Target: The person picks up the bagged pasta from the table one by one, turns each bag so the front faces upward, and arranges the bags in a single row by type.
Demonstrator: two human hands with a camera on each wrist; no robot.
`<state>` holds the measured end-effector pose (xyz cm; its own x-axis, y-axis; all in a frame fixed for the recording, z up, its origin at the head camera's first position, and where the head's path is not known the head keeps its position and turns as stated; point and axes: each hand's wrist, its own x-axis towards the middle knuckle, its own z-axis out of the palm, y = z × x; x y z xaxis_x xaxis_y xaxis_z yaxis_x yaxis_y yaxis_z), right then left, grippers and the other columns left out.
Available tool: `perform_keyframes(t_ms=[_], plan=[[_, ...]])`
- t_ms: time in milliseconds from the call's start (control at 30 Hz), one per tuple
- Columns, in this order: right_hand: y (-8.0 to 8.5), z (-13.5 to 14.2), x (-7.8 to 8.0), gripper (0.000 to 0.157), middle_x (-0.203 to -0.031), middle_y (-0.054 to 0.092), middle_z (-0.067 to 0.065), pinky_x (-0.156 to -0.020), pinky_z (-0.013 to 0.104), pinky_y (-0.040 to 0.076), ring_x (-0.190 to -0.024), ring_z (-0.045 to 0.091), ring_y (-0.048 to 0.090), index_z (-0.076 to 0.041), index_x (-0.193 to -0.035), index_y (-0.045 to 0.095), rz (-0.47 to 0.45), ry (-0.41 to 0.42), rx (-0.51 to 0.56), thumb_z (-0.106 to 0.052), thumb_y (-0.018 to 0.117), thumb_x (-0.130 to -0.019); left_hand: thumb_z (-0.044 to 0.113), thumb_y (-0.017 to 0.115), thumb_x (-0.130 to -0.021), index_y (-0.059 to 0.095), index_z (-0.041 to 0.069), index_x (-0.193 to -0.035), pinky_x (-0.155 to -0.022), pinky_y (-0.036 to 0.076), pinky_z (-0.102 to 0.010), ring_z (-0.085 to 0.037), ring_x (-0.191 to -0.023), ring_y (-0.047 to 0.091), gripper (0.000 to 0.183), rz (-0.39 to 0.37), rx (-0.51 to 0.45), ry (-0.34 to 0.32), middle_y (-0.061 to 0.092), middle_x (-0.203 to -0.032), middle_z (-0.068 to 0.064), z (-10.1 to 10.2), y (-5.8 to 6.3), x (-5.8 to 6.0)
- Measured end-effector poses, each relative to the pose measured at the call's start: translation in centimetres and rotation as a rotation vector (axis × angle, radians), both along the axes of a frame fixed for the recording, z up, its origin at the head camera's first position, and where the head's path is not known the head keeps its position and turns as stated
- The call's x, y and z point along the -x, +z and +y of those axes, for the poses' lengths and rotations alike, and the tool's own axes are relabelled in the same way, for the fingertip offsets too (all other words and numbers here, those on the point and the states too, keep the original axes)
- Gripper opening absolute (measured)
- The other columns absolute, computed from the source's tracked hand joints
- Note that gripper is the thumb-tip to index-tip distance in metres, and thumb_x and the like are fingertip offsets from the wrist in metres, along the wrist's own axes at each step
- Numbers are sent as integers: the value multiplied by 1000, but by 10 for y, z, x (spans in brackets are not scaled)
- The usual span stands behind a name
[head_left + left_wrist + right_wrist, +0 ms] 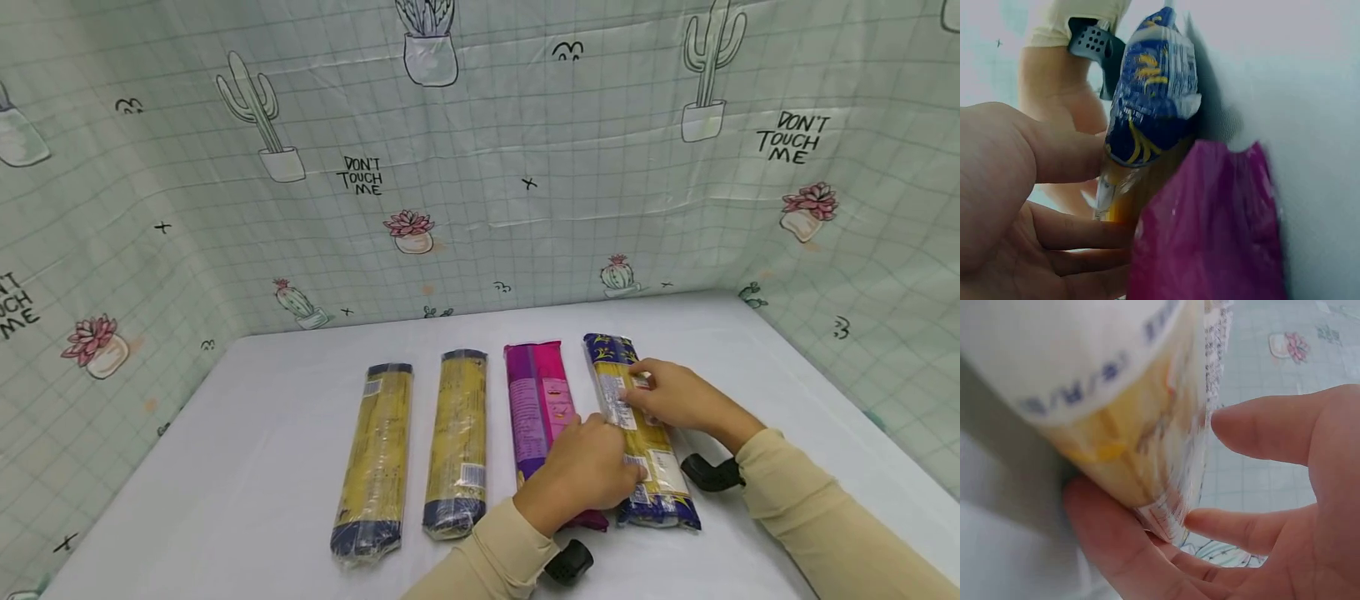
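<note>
A long spaghetti packet (651,437), yellow with dark blue ends, lies at the right of the row. My right hand (678,396) holds its upper right side, thumb on the face and fingers around the edge in the right wrist view. Lower down, my left hand (585,467) grips the left edge between thumb and fingers. In the left wrist view the packet's blue end (1154,81) sticks out past the thumb. Just left of it, a magenta and purple packet (532,400) lies partly hidden under my left hand and forearm.
Two more yellow packets with dark blue ends, one (459,425) near the magenta packet and another (375,458) farther left, lie lengthwise on the white table (255,467). A cactus-print cloth (480,167) hangs behind and along the sides.
</note>
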<state>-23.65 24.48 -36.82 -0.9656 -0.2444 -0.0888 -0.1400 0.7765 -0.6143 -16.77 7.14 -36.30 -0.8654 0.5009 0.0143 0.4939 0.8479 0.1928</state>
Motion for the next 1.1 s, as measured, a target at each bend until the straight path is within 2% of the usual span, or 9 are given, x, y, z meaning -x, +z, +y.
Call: perform_keyframes(t_ms=[100,200,333,467,567,800,967,1100], plan=[[0,-1,0,59,-85,56,11,-53,33,47,-61,16,54,5,-131,40,-28,-12,52,-34,58,-90,47,67,-80,68,15,-74,-69,45,-25,-7,-70,49,32,-48,-56,27,53,-83,5,0,2,-1],[3,-2,-1,60,-96,57,17,-54,34,49,-63,18,55,5,-133,39,-62,-24,92,-33,58,-90,42,67,-81,67,14,-78,-57,43,-24,-6,-65,47,27,-83,-113,38,53,-90,4,-1,2,-1],[4,-3,-2,62,-105,56,22,-56,35,49,-66,19,56,5,-135,35,-100,-30,128,-33,57,-91,34,66,-83,68,13,-84,-55,43,-18,-2,-68,48,22,-115,-215,10,55,-96,4,-4,-1,2],[5,-3,-1,64,-110,54,24,-59,35,50,-74,20,57,5,-136,32,-127,-32,155,-35,55,-92,25,65,-84,69,9,-90,-56,42,-13,0,-76,47,17,-160,-339,3,53,-94,5,-6,-3,5],[6,-3,-1,68,-115,52,27,-62,34,50,-79,21,58,5,-137,31,-139,-34,167,-39,55,-92,20,64,-84,69,7,-95,-57,43,-13,-1,-80,46,19,-172,-397,25,52,-92,4,-6,-3,5],[10,-2,-1,72,-126,44,31,-65,36,54,-83,22,59,4,-139,28,-187,-41,267,-41,55,-91,14,62,-84,64,0,-111,-62,45,-13,-2,-83,50,30,-201,-507,87,54,-101,0,-6,-2,5],[10,-3,-2,62,-122,45,27,-68,38,53,-84,23,55,7,-130,34,-193,-79,309,-37,54,-92,8,59,-83,63,-1,-112,-63,45,-14,-3,-82,50,31,-215,-585,107,55,-99,0,-7,-3,6],[8,-3,-2,50,-112,50,21,-68,37,53,-84,23,56,8,-120,40,-181,-117,337,-31,53,-92,5,57,-83,62,0,-114,-60,45,-14,-2,-78,50,31,-192,-629,104,54,-93,2,-7,-4,7]])
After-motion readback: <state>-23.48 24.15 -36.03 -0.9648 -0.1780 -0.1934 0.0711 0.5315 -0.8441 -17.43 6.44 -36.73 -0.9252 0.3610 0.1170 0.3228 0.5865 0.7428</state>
